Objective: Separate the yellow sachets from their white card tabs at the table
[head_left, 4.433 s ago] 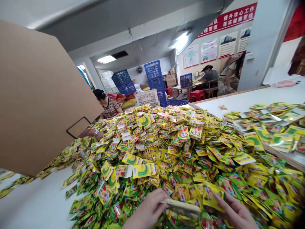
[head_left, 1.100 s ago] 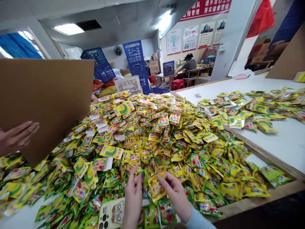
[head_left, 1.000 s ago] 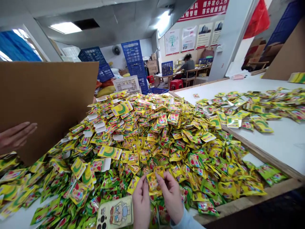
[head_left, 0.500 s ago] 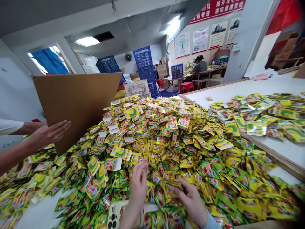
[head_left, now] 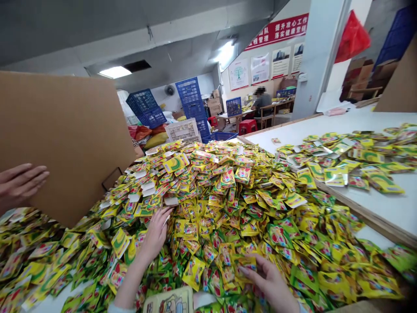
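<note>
A big heap of small yellow and green sachets (head_left: 228, 195) covers the white table. My left hand (head_left: 155, 231) reaches forward into the heap with its fingers stretched out flat on the sachets, holding nothing I can see. My right hand (head_left: 267, 280) is low near the front edge, its fingers curled on a yellow sachet (head_left: 245, 262) lying at the top of the pile. A phone in a cartoon case (head_left: 169, 301) lies between my forearms.
Another person's hand (head_left: 20, 182) presses on a large brown cardboard sheet (head_left: 65, 139) standing at the left of the heap. A second table (head_left: 384, 204) with more sachets adjoins on the right. Blue crates (head_left: 192, 100) and a seated person (head_left: 262, 102) are far behind.
My left hand has left the sachet that both hands held and has gone forward and left into the heap. My right hand stays low on a sachet. The cardboard sheet now fills more of the left side.
</note>
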The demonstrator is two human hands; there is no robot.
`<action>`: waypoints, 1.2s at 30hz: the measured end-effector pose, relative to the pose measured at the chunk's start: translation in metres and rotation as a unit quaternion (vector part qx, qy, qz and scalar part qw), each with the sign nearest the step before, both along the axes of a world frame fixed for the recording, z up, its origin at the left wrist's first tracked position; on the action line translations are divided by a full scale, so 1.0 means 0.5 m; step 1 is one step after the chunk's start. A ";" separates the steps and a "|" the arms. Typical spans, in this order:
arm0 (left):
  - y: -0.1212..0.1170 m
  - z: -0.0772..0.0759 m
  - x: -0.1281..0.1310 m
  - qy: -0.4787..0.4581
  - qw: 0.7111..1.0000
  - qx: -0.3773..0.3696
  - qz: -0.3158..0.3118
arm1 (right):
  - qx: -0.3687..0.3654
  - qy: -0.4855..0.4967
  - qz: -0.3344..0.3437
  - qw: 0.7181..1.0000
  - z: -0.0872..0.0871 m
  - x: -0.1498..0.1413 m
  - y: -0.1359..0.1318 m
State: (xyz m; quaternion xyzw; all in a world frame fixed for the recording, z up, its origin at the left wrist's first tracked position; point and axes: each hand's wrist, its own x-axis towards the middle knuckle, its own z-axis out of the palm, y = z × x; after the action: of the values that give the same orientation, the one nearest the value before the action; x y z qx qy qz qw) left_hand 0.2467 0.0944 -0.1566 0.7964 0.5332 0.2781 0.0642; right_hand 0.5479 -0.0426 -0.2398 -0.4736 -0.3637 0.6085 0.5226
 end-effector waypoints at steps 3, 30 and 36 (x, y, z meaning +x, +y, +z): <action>-0.078 0.020 0.059 -0.105 0.993 -0.047 -0.031 | 0.030 0.030 0.035 0.998 0.031 0.020 0.004; -0.264 -0.121 0.297 -0.467 0.789 -0.395 -0.046 | 0.276 -0.202 0.071 0.937 0.180 -0.001 0.016; -0.284 -0.103 0.273 -0.388 0.816 -0.426 -0.049 | 0.269 -0.364 0.156 0.878 0.198 0.043 0.011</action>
State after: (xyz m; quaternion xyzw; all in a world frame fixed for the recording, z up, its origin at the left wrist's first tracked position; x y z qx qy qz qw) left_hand 0.3831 -0.0474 -0.2082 0.5405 0.4897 0.3052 0.6123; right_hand 0.5696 -0.0372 -0.1408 -0.4401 -0.7467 0.3458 0.3594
